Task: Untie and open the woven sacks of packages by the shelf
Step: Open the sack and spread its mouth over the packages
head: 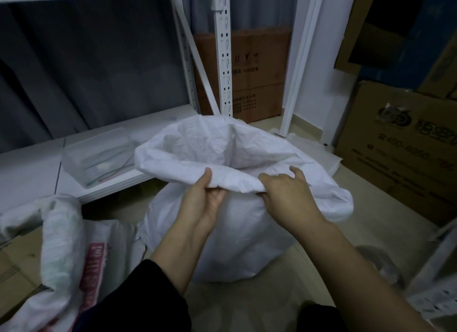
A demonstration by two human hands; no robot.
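White metal shelving [223, 60] rises at the back, its lowest shelf near the floor, with brown cardboard boxes [405, 144] stacked to the right and another box [257, 77] behind the upright. On the tiled floor just in front of the shelf stands a white woven sack [235, 233], its mouth already wide open and its rim rolled outward. A second sack [64, 252] (printed with a pink panel) slumps to the left over flattened cardboard. On the low shelf sits a clear plastic tray [99, 156] with thin coloured strings inside. The left hand [210, 203] pinches the near rim of the open sack, thumb on top and fingers curled beneath; the right hand [286, 195] grips the same rim just beside it, fingers folded over the fabric.
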